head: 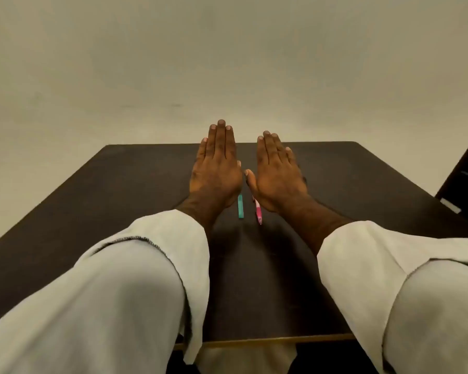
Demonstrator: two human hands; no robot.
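2 loose pale grey cloth sleeves fill the near corners, reaching forward over the dark brown flat worktop. Beyond them, between the wrists, lie a short teal flat stick and, just right of it, a pink-and-white pen, side by side and apart; the pen's far end is hidden under the right hand. Farther on, that hand and the left hand are both held flat, backs up, fingers straight and together, gripping nothing. Behind stands a plain beige wall.
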